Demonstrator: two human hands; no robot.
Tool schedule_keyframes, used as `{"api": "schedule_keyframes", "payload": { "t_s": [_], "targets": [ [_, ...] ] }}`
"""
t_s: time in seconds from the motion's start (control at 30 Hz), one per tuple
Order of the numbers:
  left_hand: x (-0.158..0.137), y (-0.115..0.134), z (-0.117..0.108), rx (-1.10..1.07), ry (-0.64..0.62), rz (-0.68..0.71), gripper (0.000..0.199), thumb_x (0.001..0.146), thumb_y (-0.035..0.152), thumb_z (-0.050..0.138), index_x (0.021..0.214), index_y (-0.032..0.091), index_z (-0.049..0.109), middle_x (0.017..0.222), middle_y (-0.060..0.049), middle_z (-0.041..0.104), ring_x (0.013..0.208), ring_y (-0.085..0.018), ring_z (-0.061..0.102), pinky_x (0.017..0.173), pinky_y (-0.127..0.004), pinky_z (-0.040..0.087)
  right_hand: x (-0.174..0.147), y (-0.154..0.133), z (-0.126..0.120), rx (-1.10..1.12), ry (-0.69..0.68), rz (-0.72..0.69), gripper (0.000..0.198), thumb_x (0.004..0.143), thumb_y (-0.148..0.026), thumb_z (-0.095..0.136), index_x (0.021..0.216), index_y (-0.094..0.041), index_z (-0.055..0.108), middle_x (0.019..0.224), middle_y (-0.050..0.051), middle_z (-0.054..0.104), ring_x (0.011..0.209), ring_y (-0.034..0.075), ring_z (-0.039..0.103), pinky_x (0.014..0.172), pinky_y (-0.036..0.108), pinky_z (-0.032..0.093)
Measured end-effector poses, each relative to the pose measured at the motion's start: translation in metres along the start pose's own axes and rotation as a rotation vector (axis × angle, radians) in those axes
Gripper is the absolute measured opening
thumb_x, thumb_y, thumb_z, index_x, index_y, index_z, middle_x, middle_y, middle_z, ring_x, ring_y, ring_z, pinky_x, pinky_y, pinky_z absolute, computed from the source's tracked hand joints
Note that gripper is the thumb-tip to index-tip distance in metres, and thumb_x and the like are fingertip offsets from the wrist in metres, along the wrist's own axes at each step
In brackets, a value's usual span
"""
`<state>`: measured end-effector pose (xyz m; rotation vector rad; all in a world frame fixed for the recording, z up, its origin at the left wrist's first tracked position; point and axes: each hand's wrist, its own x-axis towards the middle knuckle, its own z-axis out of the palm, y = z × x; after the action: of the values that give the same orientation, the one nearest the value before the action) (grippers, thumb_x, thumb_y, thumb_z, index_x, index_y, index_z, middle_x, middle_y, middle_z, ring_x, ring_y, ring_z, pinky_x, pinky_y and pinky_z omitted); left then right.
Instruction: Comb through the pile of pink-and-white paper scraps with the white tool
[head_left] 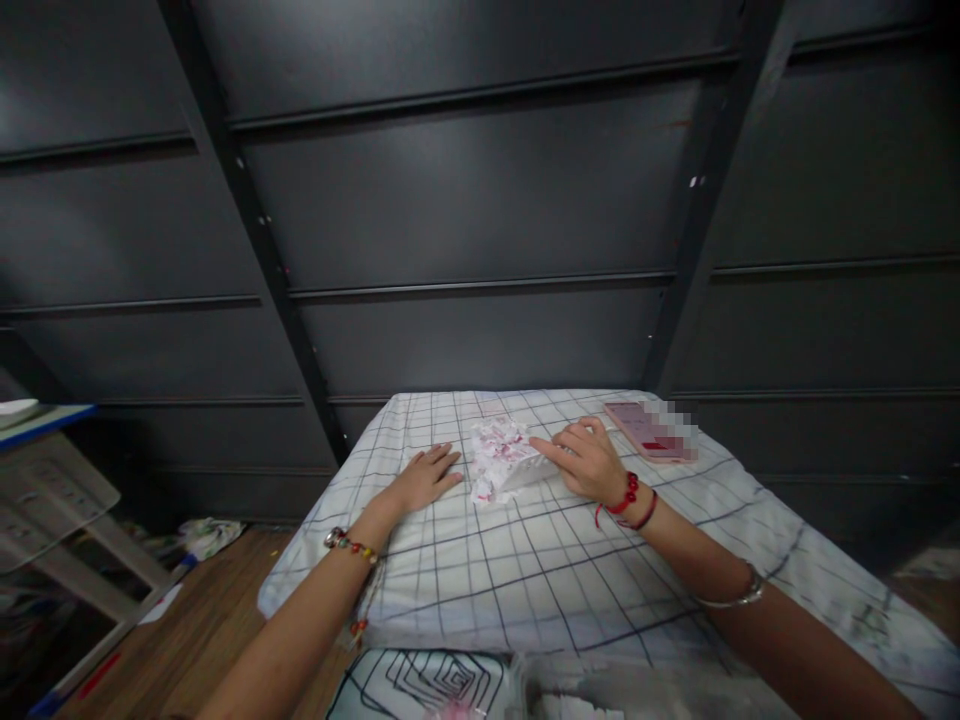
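Note:
A small white packet with pink and red print (pixel 504 455) lies on a surface covered in a white checked cloth (pixel 525 560). My left hand (pixel 424 478) rests flat on the cloth just left of the packet, fingers stretched out and empty. On the packet's right side sits my right hand (pixel 586 458), its index finger pointing at and touching the packet's edge while the other fingers curl in. It holds nothing. A pink phone (pixel 646 430) lies on the cloth behind my right hand.
Dark metal wall panels with slanted posts (pixel 480 200) rise right behind the cloth-covered surface. A light-coloured table (pixel 52 480) stands at the left over a wooden floor (pixel 187 630) with some litter. A patterned fabric (pixel 420 685) lies at the near edge.

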<state>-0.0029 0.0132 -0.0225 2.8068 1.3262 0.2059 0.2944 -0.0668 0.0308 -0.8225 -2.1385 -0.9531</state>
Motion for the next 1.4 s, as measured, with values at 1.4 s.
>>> {"api": "schedule_keyframes", "payload": {
  "t_s": [1.4],
  "targets": [
    [-0.004, 0.007, -0.005, 0.025, 0.025, -0.011, 0.054, 0.093, 0.051, 0.024, 0.132, 0.017, 0.038, 0.14, -0.011, 0.03, 0.128, -0.024, 0.025, 0.102, -0.039, 0.02, 0.008, 0.003, -0.009, -0.086, 0.179, -0.014, 0.017, 0.082, -0.021, 0.047, 0.087, -0.017, 0.062, 0.058, -0.001, 0.053, 0.062, 0.013, 0.042, 0.07, 0.033, 0.028]
  ]
}}
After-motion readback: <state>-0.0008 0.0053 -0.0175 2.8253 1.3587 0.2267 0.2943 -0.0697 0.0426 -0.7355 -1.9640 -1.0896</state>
